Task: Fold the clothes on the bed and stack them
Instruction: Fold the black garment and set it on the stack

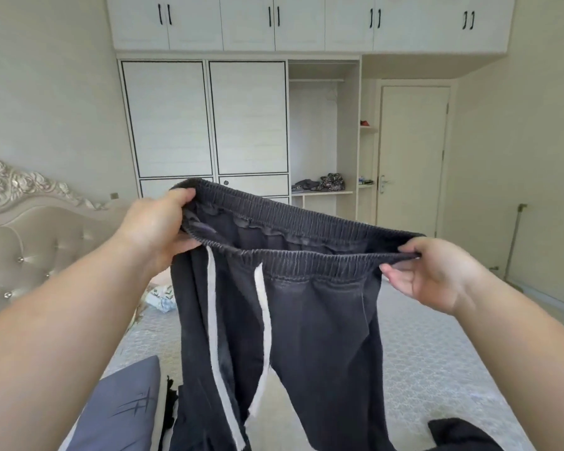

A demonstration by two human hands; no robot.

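Dark grey sweatpants (323,320) with an elastic waistband and two white drawstrings hang in the air over the bed (437,369). My left hand (157,229) grips the waistband's left end. My right hand (437,275) pinches the waistband's right end. The waist is stretched wide between both hands and the legs dangle down towards the mattress. A blue-grey folded garment (124,408) lies on the bed at the lower left. A black garment (459,434) lies at the lower right edge.
A patterned white cloth (160,296) lies on the bed behind the pants. The tufted headboard (30,229) stands at left. A white wardrobe (209,118) with an open shelf section and a closed door (411,157) fills the far wall.
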